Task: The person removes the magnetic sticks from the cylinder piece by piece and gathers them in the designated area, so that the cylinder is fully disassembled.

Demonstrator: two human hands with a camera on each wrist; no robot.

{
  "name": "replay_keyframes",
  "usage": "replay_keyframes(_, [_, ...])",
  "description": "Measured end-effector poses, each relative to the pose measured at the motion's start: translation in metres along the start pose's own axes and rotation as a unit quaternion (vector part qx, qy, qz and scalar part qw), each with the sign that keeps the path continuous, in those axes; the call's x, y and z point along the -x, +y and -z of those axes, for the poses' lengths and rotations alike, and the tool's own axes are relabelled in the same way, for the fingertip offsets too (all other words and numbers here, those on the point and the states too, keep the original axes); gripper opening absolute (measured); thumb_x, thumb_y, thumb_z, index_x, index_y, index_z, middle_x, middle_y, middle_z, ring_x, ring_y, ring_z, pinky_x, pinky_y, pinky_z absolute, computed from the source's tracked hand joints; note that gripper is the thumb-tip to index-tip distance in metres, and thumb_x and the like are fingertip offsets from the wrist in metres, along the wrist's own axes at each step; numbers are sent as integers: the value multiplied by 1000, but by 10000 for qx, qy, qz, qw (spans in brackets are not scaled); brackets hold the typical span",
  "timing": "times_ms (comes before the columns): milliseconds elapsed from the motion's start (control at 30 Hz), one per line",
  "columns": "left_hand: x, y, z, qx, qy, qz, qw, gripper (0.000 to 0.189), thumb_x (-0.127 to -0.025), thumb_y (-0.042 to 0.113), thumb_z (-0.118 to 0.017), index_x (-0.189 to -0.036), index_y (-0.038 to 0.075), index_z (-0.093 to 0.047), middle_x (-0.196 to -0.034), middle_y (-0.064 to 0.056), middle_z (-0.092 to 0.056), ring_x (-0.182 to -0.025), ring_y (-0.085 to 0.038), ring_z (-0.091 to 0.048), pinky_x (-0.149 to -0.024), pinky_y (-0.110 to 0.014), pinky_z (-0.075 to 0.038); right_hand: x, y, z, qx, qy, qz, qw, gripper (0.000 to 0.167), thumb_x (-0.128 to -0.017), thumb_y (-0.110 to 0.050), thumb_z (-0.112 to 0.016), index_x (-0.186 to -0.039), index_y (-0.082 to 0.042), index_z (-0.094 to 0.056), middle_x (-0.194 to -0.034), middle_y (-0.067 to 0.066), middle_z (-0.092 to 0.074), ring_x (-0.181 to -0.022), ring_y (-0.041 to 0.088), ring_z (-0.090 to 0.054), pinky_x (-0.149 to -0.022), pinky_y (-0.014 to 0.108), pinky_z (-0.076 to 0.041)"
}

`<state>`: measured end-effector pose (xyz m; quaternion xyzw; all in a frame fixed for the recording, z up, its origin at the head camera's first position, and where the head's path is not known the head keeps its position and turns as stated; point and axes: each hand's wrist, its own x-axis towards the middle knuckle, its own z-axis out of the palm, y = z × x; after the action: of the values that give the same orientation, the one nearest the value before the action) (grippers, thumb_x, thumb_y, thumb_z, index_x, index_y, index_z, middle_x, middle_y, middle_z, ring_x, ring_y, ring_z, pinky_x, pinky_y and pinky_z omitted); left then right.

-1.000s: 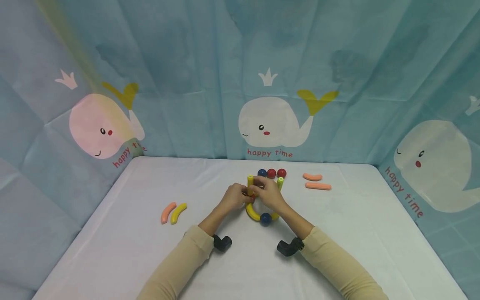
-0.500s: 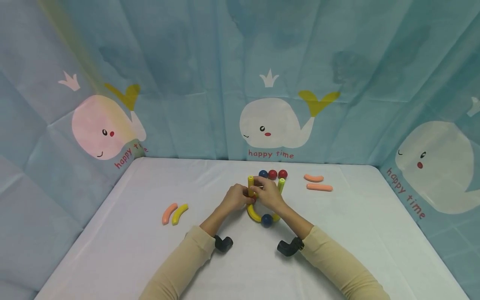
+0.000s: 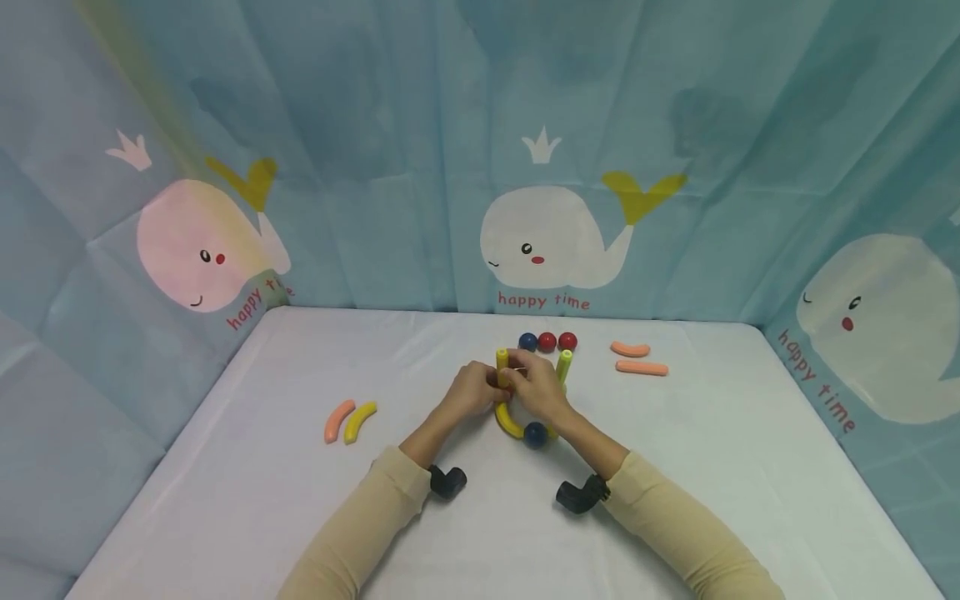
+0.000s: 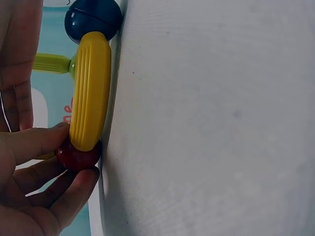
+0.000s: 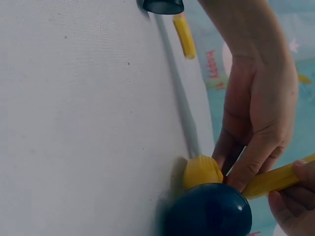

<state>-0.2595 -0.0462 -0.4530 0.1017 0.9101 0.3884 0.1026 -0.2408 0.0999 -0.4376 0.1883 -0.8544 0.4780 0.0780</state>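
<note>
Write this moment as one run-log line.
left hand: pinches red ball | right hand: holds upright yellow stick | curved yellow piece: spans red ball to blue ball

The head view looks forward and down on the bench (image 3: 225,500), while both wrist views, close and sideways, share one blue ball (image 3: 536,434).

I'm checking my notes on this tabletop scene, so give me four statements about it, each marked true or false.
1. The left hand pinches a glossy red plastic-looking ball. True.
2. The right hand holds nothing. False: it holds an upright, ribbed yellow plastic-looking stick.
3. A curved pink plastic-looking stick and a curved yellow one lie left of the hands. True.
4. The far row of glossy balls is all red. False: it has one blue ball and two red balls.
</note>
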Motion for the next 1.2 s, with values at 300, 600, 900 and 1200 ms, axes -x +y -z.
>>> replay_keyframes(300, [-5,7,11,31,28,144,9999,32,-85,15,-74,-113,1,-70,-107,-13,-72,-100,-25,-65,-91,-38,-54,-26,-58,40,-229,759,1331,9879,26,-96,-7,-58,-119,4,-61,-106,18,-68,-98,30,-67,-87,41,-57])
replay_keyframes(600, [-5,4,3,-12,-68,450,9990,34,-83,17,-77,-114,3,-71,-110,-12,-71,-99,-22,-63,-91,-36,-54,-19,-48,60,-105,686,839,9941,30,-93,-8,-64,-121,3,-63,-107,19,-69,-99,30,-69,-85,41,-58])
replay_keyframes(900, [-4,3,-1,33,12,569,9984,35,-82,16,-78,-114,5,-71,-110,-11,-70,-100,-22,-62,-93,-36,-53,-13,-33,93,-191,795,568,9950,30,-93,-11,-65,-120,1,-64,-105,19,-69,-97,29,-67,-80,11,-52])
replay_keyframes(1200, [0,3,-4,109,72,697,9975,35,-81,17,-78,-114,6,-71,-110,-10,-70,-99,-21,-61,-93,-36,-53,1,-16,117,-47,953,329,9949,32,-94,-13,-64,-123,2,-64,-108,20,-70,-93,-1,-60,-82,6,-48])
